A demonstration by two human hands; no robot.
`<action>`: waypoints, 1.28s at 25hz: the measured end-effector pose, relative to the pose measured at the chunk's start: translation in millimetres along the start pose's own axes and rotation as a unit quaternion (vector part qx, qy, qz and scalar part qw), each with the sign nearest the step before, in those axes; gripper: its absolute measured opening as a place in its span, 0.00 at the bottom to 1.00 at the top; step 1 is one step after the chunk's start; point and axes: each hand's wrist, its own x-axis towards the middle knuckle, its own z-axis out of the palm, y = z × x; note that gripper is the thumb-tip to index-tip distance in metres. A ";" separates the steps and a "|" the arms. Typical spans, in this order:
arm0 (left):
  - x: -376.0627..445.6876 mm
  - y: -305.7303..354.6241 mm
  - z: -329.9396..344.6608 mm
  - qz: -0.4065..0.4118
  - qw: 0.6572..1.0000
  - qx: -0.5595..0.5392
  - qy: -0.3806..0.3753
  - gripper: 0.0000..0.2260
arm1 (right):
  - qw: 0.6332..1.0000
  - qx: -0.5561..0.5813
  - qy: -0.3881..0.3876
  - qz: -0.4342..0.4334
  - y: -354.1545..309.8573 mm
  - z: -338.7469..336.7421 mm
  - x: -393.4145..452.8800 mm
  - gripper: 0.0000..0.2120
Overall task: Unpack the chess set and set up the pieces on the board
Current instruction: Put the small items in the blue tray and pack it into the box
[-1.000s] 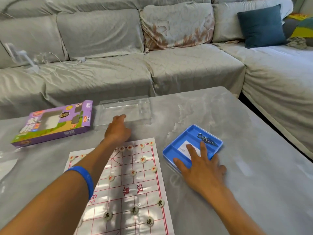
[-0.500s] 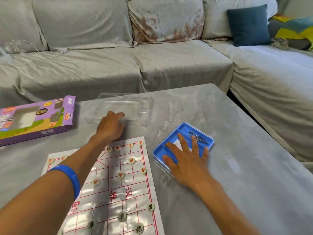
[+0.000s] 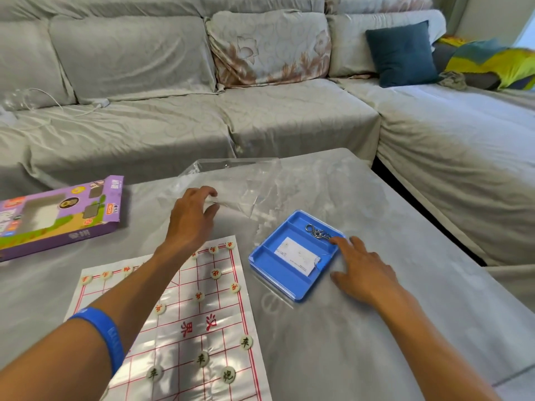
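Note:
A white paper board (image 3: 185, 328) with red grid lines lies on the grey table, with several round pale pieces (image 3: 215, 273) on it. My left hand (image 3: 191, 218) reaches past the board's far edge and pinches the near edge of a clear plastic tray (image 3: 246, 183), which is tilted up and blurred. My right hand (image 3: 362, 270) rests flat on the table against the right side of a blue tray (image 3: 269, 273), its fingertips at the rim. The blue tray holds a white card (image 3: 298, 256) and a metal ring puzzle (image 3: 317, 231).
A purple cardboard box (image 3: 58, 218) lies at the table's left. A grey sofa (image 3: 202, 117) wraps around the table's far and right sides, with a dark blue cushion (image 3: 401, 53) on it. A white cable (image 3: 43, 108) lies on the sofa seat at left.
My left hand has taken hold of the clear plastic tray and lifted its near edge. My right hand slid from on top of the blue tray to its right side.

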 end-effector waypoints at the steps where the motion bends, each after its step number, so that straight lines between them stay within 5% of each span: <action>1: -4.5 5.0 -3.0 0.004 1.000 -0.004 0.001 0.12 | 0.999 -0.011 0.037 -0.016 1.1 1.7 -6.0 0.25; 3: -14.1 12.4 -6.8 0.009 1.000 -0.004 0.000 0.12 | 0.992 0.041 0.086 -0.081 -2.5 3.7 -16.1 0.16; 5: -22.2 16.4 -8.7 0.008 1.000 -0.002 0.000 0.13 | 0.989 0.057 0.047 -0.126 -10.9 5.8 -22.6 0.12; 10: -38.9 27.9 -13.4 -0.002 1.000 -0.004 -0.008 0.13 | 0.993 0.003 0.049 -0.104 -7.7 3.8 -23.3 0.09; 20: -48.6 38.6 -6.9 -0.002 1.000 -0.010 -0.026 0.14 | 0.993 -0.022 0.039 -0.112 -3.7 15.2 -21.9 0.26; 25: -54.3 34.1 -1.9 -0.007 0.999 -0.022 -0.030 0.14 | 0.993 -0.013 0.060 -0.102 -14.4 17.9 -21.5 0.17; 32: -61.6 36.4 -6.9 0.005 0.998 -0.047 -0.038 0.14 | 0.996 -0.032 0.086 -0.014 -5.1 -3.1 -18.4 0.25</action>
